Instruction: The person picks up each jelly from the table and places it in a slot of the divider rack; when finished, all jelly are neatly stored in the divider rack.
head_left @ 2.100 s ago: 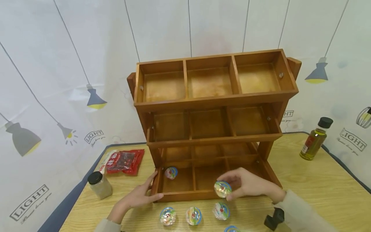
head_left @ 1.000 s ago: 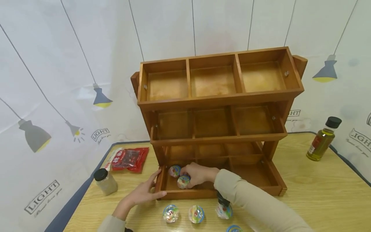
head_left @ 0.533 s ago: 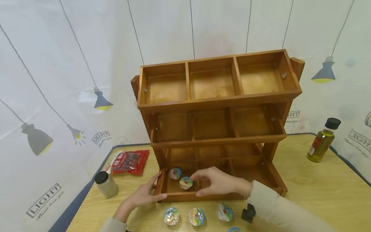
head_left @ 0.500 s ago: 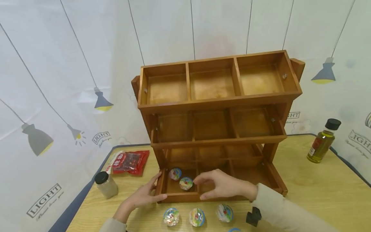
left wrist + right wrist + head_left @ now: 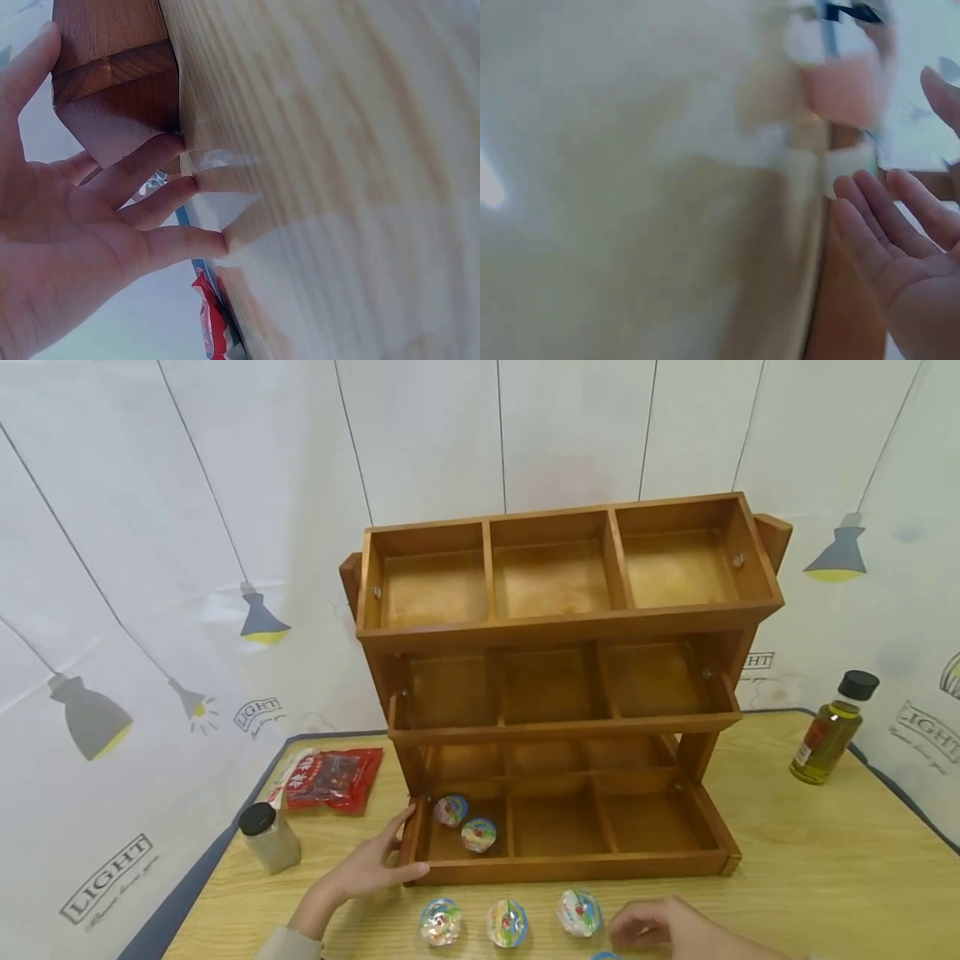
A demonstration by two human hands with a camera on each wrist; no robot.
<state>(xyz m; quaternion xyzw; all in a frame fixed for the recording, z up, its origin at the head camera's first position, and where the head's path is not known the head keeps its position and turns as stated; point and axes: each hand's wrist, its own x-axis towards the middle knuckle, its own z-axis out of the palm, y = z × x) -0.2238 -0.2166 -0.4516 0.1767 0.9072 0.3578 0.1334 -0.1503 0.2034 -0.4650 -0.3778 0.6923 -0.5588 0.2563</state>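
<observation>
A three-tier wooden rack (image 5: 570,867) stands on the table, each tier split into three compartments. Two small jelly cups, one (image 5: 451,811) behind the other (image 5: 478,835), lie in its bottom left compartment. My left hand (image 5: 367,864) rests with spread fingers at the rack's front left corner; the left wrist view shows its fingertips on the tabletop beside the wood. In front of the rack, more jelly cups lie in a row: left (image 5: 440,922), middle (image 5: 507,923) and right (image 5: 580,912). My right hand (image 5: 667,927) is just right of that row, holding nothing, fingers loosely bent.
Another cup (image 5: 606,956) is cut off at the bottom edge of the head view. On the left are a black-lidded jar (image 5: 272,839) and a red food packet (image 5: 330,779). An oil bottle (image 5: 834,727) stands at the right; a patterned cloth wall (image 5: 187,510) rises behind.
My right hand carried a jelly cup into the bottom left compartment, let go of it beside the first cup, then drew back right and toward me. My left hand stayed at the rack's corner.
</observation>
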